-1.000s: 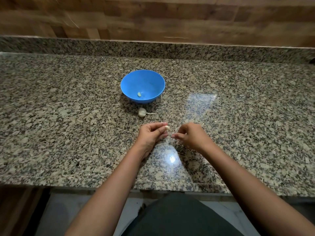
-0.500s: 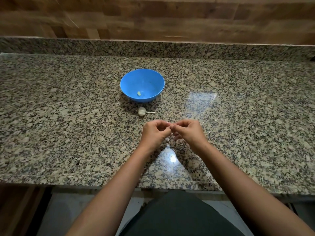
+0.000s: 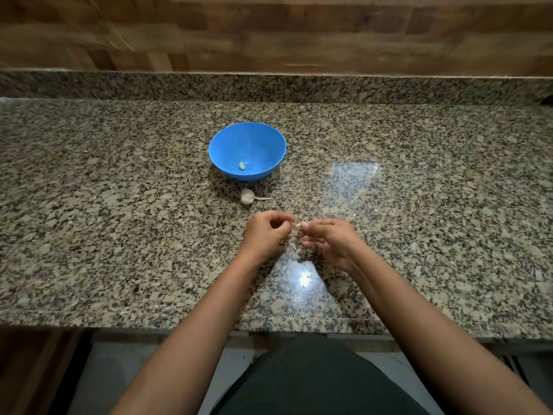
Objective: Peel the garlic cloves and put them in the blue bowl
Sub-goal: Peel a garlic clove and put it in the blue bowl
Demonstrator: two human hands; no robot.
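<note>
- Head view, the only one here: both hands are up over the desk (image 3: 119,223), close in front of the person, and they meet around one small clove (image 3: 297,225).
- Left hand (image 3: 266,235) has its fingers curled in and pinches the clove from its side. Right hand (image 3: 332,241) pinches it at the fingertips from the other side. Neither hand is loose; both are closed on the same little thing.
- The clove is pale and mostly hidden between the fingertips, so I can't tell how much skin is off. A thin strip of skin (image 3: 294,250) seems to hang below the hands, but it's blurry.
- The bowl (image 3: 260,142) sits further back on the desk, well apart from the hands, with one peeled clove (image 3: 242,165) in it.
- Just in front of the bowl lies the bulb (image 3: 247,196), stem pointing right, not touching the bowl.
- My read on handling: the clove is tiny, light and firm, and the skin is papery and tears easily. Once bare it probably gets a bit slick or sticky.
- I'd hold it by the fat middle with one hand and pick at the skin from the tip or root end with a nail.
- Squeeze too hard and it may pop out onto the desk.
- Looks like mid-peel, second clove, more left on the bulb.
</note>
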